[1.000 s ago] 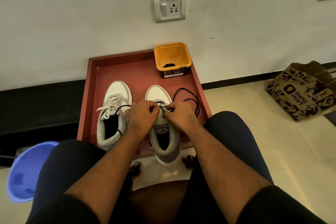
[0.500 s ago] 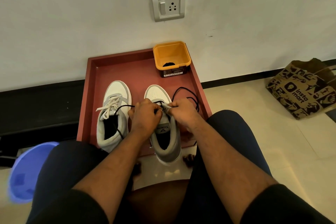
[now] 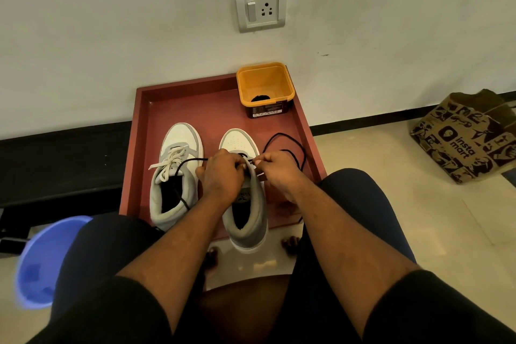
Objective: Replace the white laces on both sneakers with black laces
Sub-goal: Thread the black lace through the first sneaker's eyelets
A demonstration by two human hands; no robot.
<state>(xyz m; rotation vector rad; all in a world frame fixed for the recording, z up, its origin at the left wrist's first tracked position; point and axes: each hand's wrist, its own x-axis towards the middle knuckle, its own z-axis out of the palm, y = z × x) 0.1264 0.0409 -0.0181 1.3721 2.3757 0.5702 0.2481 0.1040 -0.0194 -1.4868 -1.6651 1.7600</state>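
Observation:
Two white and grey sneakers stand on a red tray (image 3: 217, 100). The left sneaker (image 3: 174, 173) keeps its white laces. The right sneaker (image 3: 245, 204) has a black lace (image 3: 284, 145) running through its front eyelets; one end loops on the tray to the right, the other trails left across the left sneaker. My left hand (image 3: 222, 176) and my right hand (image 3: 275, 172) are curled over the right sneaker's eyelets, each pinching the black lace. My fingertips hide the eyelets being worked.
An orange tub (image 3: 265, 86) with something black inside stands at the tray's back right corner, against the wall. A blue bucket (image 3: 44, 260) is on the floor at left, a printed paper bag (image 3: 463, 137) at right. My knees flank the tray's near edge.
Both hands have stayed on the right sneaker's eyelets, drawing slightly nearer together; the sneaker's heel has shifted a little toward me over the tray's near edge.

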